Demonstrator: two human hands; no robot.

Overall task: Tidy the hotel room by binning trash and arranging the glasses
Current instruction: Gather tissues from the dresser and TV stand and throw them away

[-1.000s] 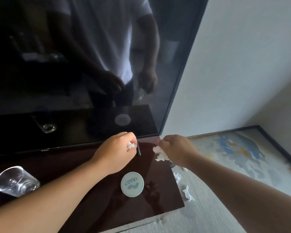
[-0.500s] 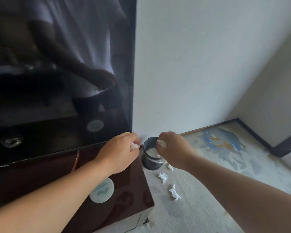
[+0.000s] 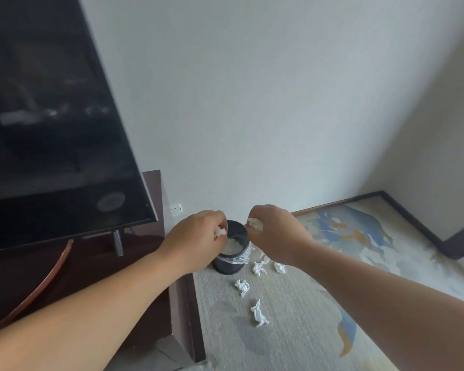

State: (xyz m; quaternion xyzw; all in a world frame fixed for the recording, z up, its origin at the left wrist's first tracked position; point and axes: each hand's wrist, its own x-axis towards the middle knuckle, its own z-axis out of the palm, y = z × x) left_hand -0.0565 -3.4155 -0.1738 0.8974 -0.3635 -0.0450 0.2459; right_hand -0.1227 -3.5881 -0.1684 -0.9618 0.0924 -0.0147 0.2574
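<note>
A small black bin [image 3: 229, 265] with a clear plastic liner stands on the carpet beside the dark cabinet, with white paper inside. My left hand [image 3: 196, 236] hovers over the bin's left rim, pinching a small crumpled tissue scrap [image 3: 220, 232]. My right hand [image 3: 275, 232] is over the bin's right rim, closed on another crumpled tissue [image 3: 255, 223]. Several crumpled tissues lie on the carpet just right of and in front of the bin: one [image 3: 259, 266], one [image 3: 242, 287], one [image 3: 258, 313]. No glasses are in view.
A dark glossy cabinet [image 3: 97, 269] with a large black TV [image 3: 51, 129] fills the left. A white wall socket [image 3: 176, 209] sits behind the bin. Patterned carpet [image 3: 346, 236] runs to the dark skirting at the right wall.
The view has swung right, off the cabinet top with its glass and coaster. Both hands carried their tissue scraps from the cabinet edge to above the bin.
</note>
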